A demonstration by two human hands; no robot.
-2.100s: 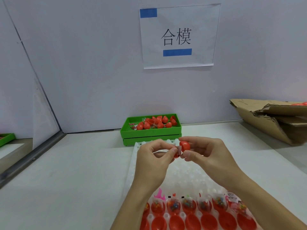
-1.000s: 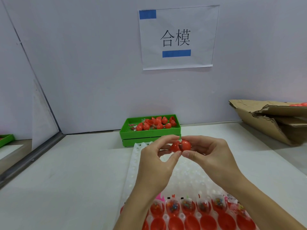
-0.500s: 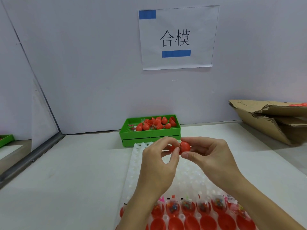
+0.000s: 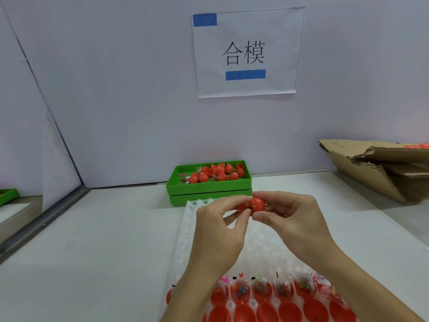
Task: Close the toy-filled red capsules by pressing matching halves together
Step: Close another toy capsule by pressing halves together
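Note:
A red capsule (image 4: pixel 257 204) is held above the white dimpled tray (image 4: pixel 260 242), its two halves pressed against each other. My left hand (image 4: pixel 217 231) pinches the left half, which its fingers mostly hide. My right hand (image 4: pixel 294 219) pinches the right half between thumb and fingers. Along the tray's near edge stands a row of open red halves with toys (image 4: pixel 262 290) in them, with a row of empty red halves (image 4: pixel 267 311) in front.
A green bin (image 4: pixel 209 185) of closed red capsules sits at the back against the wall. A torn cardboard box (image 4: pixel 380 168) lies at the right. A metal rail (image 4: pixel 41 225) runs along the left side.
The two halves, apart and offset at first, have been brought together between my fingers. The hands stayed in about the same place above the tray.

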